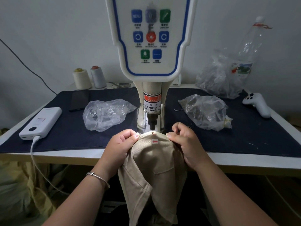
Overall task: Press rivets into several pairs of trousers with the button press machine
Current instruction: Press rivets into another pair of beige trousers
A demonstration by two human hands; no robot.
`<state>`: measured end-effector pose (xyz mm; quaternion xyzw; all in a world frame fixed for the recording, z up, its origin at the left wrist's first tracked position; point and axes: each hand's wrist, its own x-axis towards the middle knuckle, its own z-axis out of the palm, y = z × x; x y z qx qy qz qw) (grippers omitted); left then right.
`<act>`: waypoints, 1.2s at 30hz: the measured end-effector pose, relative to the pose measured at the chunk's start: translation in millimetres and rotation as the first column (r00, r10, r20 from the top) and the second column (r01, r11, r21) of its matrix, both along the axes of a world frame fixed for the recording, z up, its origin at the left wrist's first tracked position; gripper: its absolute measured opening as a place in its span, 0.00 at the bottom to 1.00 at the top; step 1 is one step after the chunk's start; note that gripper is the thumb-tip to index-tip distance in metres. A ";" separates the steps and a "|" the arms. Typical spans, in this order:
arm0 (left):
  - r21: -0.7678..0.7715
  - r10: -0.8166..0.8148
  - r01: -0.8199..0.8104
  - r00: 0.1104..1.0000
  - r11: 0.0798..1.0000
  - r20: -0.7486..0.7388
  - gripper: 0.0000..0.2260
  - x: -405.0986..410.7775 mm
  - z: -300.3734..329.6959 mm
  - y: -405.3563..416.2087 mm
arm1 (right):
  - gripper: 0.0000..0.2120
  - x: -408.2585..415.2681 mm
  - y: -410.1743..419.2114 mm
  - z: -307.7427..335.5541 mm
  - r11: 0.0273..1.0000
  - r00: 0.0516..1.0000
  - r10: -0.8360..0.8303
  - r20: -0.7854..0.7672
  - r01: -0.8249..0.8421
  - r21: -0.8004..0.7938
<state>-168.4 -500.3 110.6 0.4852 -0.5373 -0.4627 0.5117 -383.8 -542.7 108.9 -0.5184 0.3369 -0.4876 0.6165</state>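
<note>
2 hands are on the job: our left hand (121, 143) pinches the beige trousers (151, 173) at the left of the raised fold, thumb over curled fingers, and our right hand (184, 144) pinches the same fold from the right. Between them the cloth is pulled taut and lifted to the front of the button press machine (152, 62), just below its dark punch (152, 123), while the rest of the garment hangs off the table (244, 162) edge toward our lap.

As for progress, we judge this pair to be in mid-positioning. 1 small dark dot (152, 132) sits at the very top of the fold; we cannot tell whether it is a rivet already set, a marked hole, or the aiming light. A sticker with a red arrow (154, 141) lies just under it, pointing left. The fold is not yet under the punch, so the press stroke for this spot looks still to come. More fabric lies in shadow below the table at the left; whether that is finished or waiting trousers we cannot say.

The trousers are a light khaki twill with a visible diagonal weave, a stitched pocket flap lower down, and soft creases where they drape.
</note>
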 end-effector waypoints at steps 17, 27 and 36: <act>-0.054 -0.002 0.000 0.999 0.999 -0.038 0.11 -1.0 14.5 12.8 | 0.13 9.4 32.1 33.8 0.948 0.948 -0.214 -0.236 0.142 -0.286; -0.114 -0.302 0.289 0.944 0.951 -0.129 0.14 9.1 59.2 80.2 | 0.07 -8.6 110.3 74.9 0.918 0.996 0.061 -0.058 -0.079 -0.389; 0.493 -0.439 0.350 0.895 0.797 0.075 0.34 -0.2 72.3 80.4 | 0.12 -16.4 141.1 95.2 0.867 0.962 0.178 -0.206 -0.253 -0.429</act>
